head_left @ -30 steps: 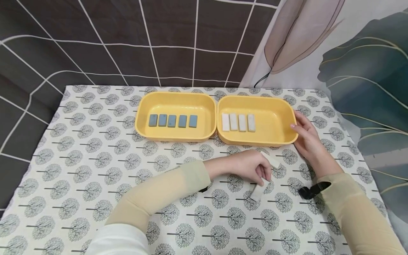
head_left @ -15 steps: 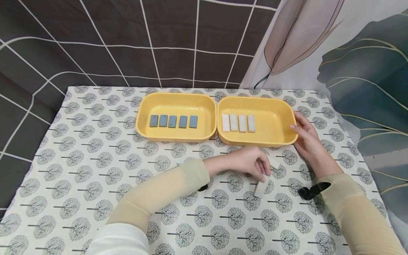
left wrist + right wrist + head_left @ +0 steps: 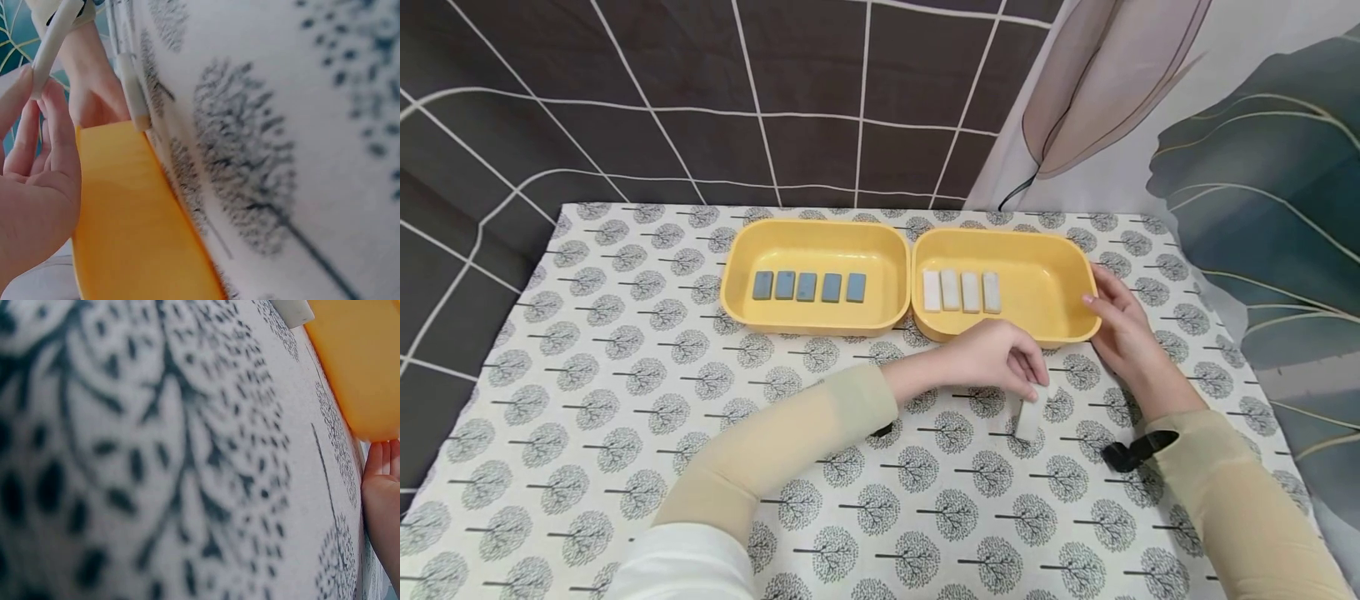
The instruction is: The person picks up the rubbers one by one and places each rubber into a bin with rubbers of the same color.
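Note:
My left hand pinches one end of a white rectangular block between thumb and fingertips, just in front of the right yellow box. The same block slants up from the fingertips in the left wrist view. At that box's right end, my right hand grips the wall, thumb on the rim and fingers outside. Inside the box several white blocks stand in a row toward its left. A second loose white block lies on the cloth beside the box; in the head view my left hand hides it.
Touching the right box on its left is another yellow box, with several blue-grey blocks in a row. A tree-print cloth covers the table. Dark checked fabric hangs behind.
My left hand has moved up toward the right box, lifting the white block along and turning it more upright. My right hand stays at the box's end.

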`<state>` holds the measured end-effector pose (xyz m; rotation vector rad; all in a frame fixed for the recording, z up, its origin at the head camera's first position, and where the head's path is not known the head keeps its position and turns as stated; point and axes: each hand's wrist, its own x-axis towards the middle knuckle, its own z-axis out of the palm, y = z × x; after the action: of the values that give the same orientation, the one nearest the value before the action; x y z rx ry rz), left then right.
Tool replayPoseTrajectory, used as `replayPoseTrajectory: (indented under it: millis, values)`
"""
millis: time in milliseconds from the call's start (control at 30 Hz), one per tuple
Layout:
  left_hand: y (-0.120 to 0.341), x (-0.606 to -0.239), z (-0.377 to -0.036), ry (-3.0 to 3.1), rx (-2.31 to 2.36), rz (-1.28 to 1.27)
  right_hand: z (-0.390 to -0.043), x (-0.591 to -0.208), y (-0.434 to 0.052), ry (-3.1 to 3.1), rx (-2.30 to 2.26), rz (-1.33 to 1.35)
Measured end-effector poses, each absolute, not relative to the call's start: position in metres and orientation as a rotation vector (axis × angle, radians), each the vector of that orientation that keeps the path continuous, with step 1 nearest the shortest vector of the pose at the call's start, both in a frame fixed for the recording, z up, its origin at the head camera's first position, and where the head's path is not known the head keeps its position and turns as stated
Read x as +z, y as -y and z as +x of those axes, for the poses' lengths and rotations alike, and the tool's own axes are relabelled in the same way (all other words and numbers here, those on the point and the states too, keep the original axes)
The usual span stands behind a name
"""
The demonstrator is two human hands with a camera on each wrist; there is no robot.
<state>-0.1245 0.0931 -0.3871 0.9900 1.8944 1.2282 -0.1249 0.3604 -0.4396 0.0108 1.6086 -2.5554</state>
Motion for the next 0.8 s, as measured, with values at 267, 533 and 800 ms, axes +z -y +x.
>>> replayPoseTrajectory:
  millis: [267, 533, 800]
  values:
    - [-0.096, -0.376, -0.136, -1.940, 1.311, 1.017, -0.124, -0.440, -0.361, -1.603, -2.563, -0.004]
    - [-0.098, -0.377, -0.148, -1.961, 1.486, 0.912, -0.124, -0.441, -0.362, -1.591, -2.569, -0.004]
    - [-0.096, -0.374, -0.165, -2.002, 1.607, 0.804, -0.125, -0.441, -0.360, -1.586, -2.568, 0.034]
